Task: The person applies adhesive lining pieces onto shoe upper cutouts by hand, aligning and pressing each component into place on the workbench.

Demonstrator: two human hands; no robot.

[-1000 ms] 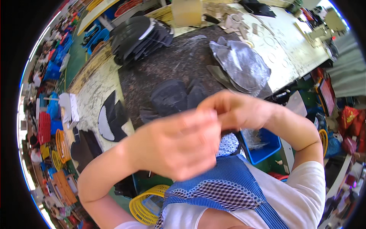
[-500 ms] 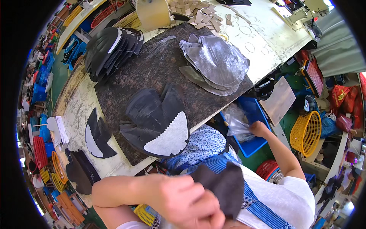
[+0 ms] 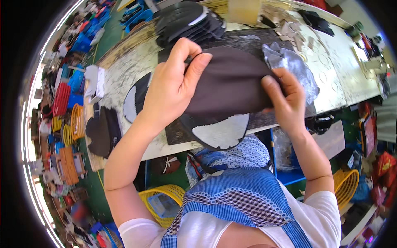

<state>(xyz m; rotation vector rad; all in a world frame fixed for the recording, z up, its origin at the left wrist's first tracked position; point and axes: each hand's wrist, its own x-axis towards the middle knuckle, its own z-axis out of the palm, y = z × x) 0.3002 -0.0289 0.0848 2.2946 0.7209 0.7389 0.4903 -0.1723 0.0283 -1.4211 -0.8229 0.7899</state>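
Stretched between my two hands is a dark brown sheet piece (image 3: 231,84), soft-looking and slightly creased. My left hand (image 3: 175,78) pinches its left edge between thumb and fingers. At the right end, my right hand (image 3: 287,97) grips it with the thumb on top. Partly hidden beneath it lie black cut pieces with a white tooth-edged patch (image 3: 223,131). A similar black-and-white piece (image 3: 134,99) sits by my left forearm. Behind my hands are a stack of black curved pieces (image 3: 186,25) and a pile of shiny grey pieces (image 3: 300,72).
A dark mottled board (image 3: 178,135) covers part of the worktable (image 3: 115,62). More dark pieces (image 3: 101,132) hang over its left edge. Tan scraps (image 3: 289,31) lie at the back. A yellow basket (image 3: 163,198) and a blue bin (image 3: 289,177) stand below the front edge.
My left hand has moved from near my chest out over the board with the dark brown piece. My right hand has left the plastic in the blue bin and now grips the piece too.
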